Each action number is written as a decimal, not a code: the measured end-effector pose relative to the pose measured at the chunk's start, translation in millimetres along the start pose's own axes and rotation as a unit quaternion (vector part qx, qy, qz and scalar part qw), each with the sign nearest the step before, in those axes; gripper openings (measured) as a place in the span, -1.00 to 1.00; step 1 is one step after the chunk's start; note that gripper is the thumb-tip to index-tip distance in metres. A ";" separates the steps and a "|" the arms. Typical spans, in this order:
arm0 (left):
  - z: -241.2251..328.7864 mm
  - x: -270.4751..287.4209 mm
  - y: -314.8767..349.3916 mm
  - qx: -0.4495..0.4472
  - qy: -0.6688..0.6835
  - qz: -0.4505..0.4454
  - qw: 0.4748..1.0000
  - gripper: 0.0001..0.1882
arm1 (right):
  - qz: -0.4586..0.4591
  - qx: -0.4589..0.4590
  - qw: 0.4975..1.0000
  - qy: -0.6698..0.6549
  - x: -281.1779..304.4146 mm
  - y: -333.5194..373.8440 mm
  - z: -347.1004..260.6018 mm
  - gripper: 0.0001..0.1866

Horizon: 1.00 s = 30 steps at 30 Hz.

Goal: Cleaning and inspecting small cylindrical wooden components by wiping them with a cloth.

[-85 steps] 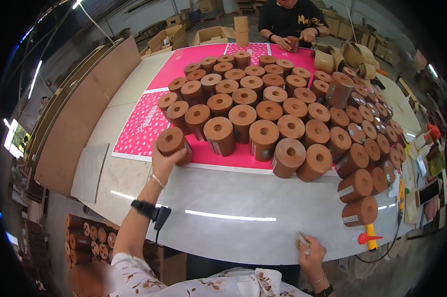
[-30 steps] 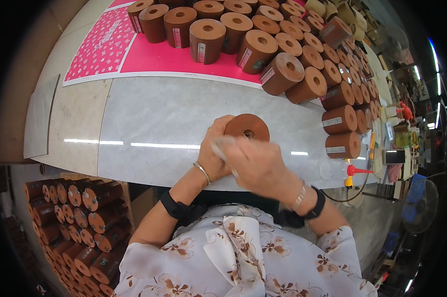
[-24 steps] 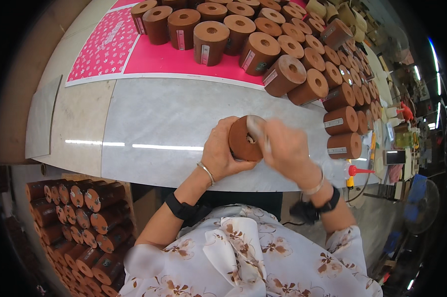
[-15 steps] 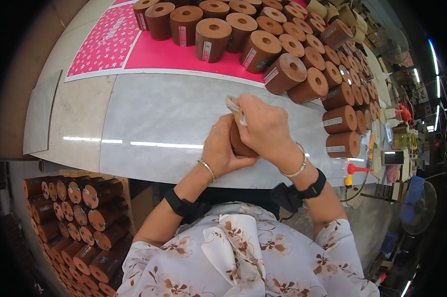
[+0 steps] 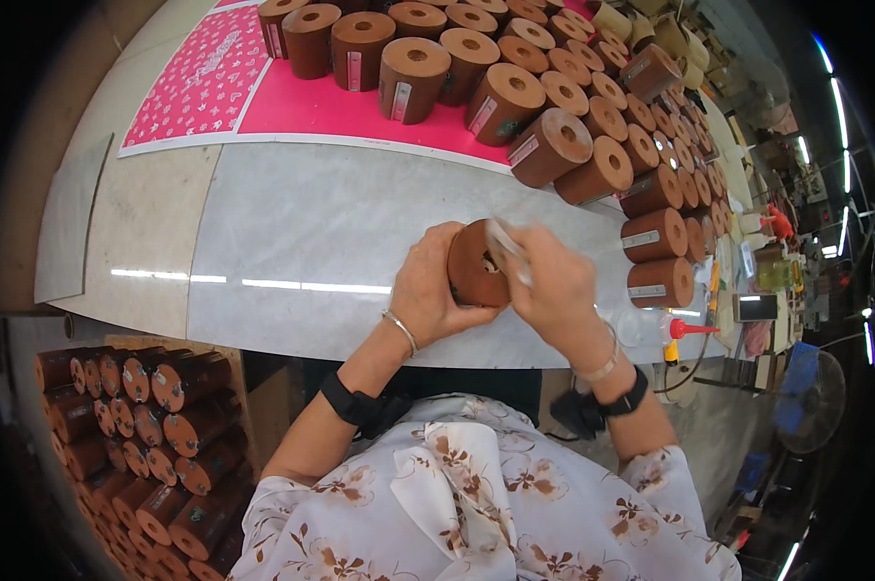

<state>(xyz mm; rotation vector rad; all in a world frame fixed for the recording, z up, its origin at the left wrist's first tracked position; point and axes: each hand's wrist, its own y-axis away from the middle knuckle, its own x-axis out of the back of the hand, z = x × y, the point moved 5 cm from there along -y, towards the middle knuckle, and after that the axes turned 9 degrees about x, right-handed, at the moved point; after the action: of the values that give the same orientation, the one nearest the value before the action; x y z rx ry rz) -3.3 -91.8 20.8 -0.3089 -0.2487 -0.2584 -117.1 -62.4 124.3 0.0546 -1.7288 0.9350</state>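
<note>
My left hand [image 5: 424,281] is wrapped round a brown cylinder [image 5: 472,269] and holds it above the grey worktop, its end tilted to the right. A small dark spot shows on the cylinder near that end. My right hand [image 5: 559,290], a little blurred by motion, grips a folded whitish cloth [image 5: 508,250] at the cylinder's right end. The cloth and fingers hide much of that end face.
Many brown cylinders [image 5: 415,60] with holes in their tops crowd a pink sheet [image 5: 292,108] at the back and right. More cylinders [image 5: 201,418] are stacked at the lower left. A bottle with a red nozzle [image 5: 689,329] is by the right edge, near a fan [image 5: 825,397].
My right hand and the cloth have moved right and down from the top of the cylinder, uncovering more of its side. My left hand keeps its hold.
</note>
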 end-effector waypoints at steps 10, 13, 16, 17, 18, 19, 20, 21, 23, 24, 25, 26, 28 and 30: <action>-4.8 -3.5 2.0 0.080 0.002 -0.039 0.996 -0.12 | -0.003 0.022 1.000 -0.013 -17.5 -16.5 1.7 -0.84; -0.3 -4.2 -1.2 0.012 0.018 -0.004 1.000 -0.12 | 0.002 -0.013 1.000 0.003 0.7 10.8 18.0 -0.82; -1.5 -6.2 0.8 0.017 0.016 -0.005 1.000 -0.11 | -0.026 -0.026 0.999 -0.023 10.1 33.5 -5.7 -0.75; -1.7 -7.3 1.4 0.019 0.010 -0.005 1.000 -0.10 | -0.009 -0.012 0.999 -0.049 8.5 33.7 -12.7 -0.71; -1.5 -6.5 1.3 0.018 0.009 -0.009 1.000 -0.10 | 0.011 0.001 0.997 -0.072 7.4 31.3 -20.2 -0.67; -1.6 -4.6 0.2 0.016 0.021 -0.008 1.000 -0.09 | -0.024 -0.013 0.998 -0.057 1.8 20.0 -17.2 -0.79; -0.8 -3.5 -0.6 0.015 0.032 -0.007 0.999 -0.08 | -0.020 -0.019 0.998 -0.054 -2.3 11.2 -5.7 -0.79; -0.2 -2.3 1.0 0.013 0.029 -0.014 0.999 -0.08 | -0.003 -0.019 1.000 -0.022 -6.9 1.4 6.4 -0.84; 3.1 -4.2 -1.6 0.019 0.021 -0.022 0.999 -0.08 | 0.018 -0.020 1.000 0.015 -8.0 -6.7 28.3 -0.87; 2.6 -4.1 -1.8 0.025 0.016 -0.019 0.999 -0.07 | 0.022 -0.052 0.998 0.034 -9.8 -0.5 45.3 -0.85; 1.7 -4.5 -0.9 0.024 0.025 -0.023 0.999 -0.09 | 0.026 -0.085 0.995 0.051 -9.8 8.3 60.2 -0.82; 2.7 -4.6 -0.3 0.024 0.021 -0.019 0.999 -0.09 | 0.029 -0.082 0.995 0.048 -7.7 22.2 66.1 -0.82; 3.8 -5.1 2.4 0.040 0.017 -0.025 0.999 -0.10 | -0.016 -0.214 0.976 -0.039 -7.6 57.9 79.6 -0.86; 6.0 -3.5 1.4 0.021 -0.010 -0.026 0.999 -0.09 | -0.001 -0.261 0.962 -0.079 -1.7 78.7 77.1 -0.88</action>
<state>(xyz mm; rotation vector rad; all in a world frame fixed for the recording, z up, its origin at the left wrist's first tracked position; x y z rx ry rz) -7.4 -87.8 25.0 -0.2639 -0.2826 -0.3016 -214.8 -55.7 73.7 -0.2213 -2.0742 0.4557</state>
